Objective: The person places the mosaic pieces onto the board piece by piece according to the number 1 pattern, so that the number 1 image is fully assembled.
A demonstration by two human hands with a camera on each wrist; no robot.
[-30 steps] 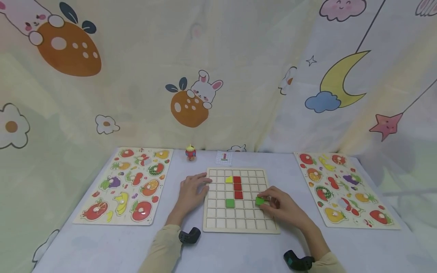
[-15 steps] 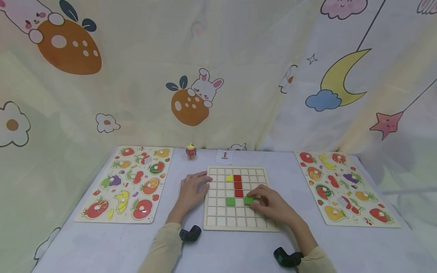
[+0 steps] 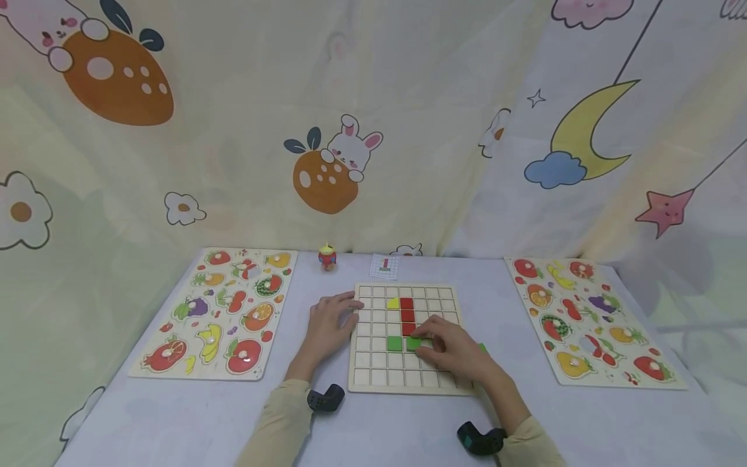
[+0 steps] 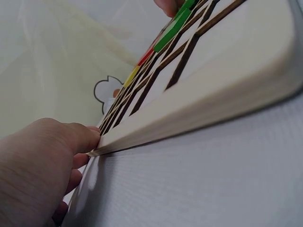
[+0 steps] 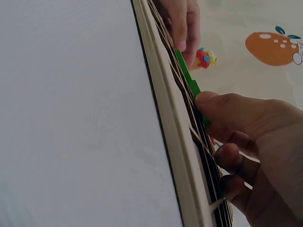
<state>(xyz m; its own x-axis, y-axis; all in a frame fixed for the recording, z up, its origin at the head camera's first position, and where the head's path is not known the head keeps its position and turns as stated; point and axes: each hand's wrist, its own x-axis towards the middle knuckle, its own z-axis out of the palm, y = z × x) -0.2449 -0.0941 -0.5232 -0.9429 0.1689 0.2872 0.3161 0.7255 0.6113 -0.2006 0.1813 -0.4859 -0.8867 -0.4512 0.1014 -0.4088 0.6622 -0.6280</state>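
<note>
On the wooden grid board [image 3: 376, 376] my right hand [image 3: 455, 350] pinches a green square tile [image 3: 413, 344] between thumb and index finger. It lies beside another green tile [image 3: 394, 344], below a column of red tiles [image 3: 407, 316]. To the left of the top red tile is a yellow piece [image 3: 393, 303]. In the right wrist view the held tile's edge appears slightly tilted under my thumb [image 5: 220, 106]. My left hand [image 3: 329, 331] rests against the board's left edge with relaxed fingers touching it.
A small pattern card [image 3: 384, 266] and a toy figure [image 3: 327, 257] stand behind the board. Fruit puzzle boards lie left [image 3: 218, 363] and right [image 3: 607, 376]. A green piece [image 3: 483, 348] shows partly behind my right wrist.
My right hand has moved left across the board with the green tile, up beside the other green tile. The left hand has stayed at the board's edge.
</note>
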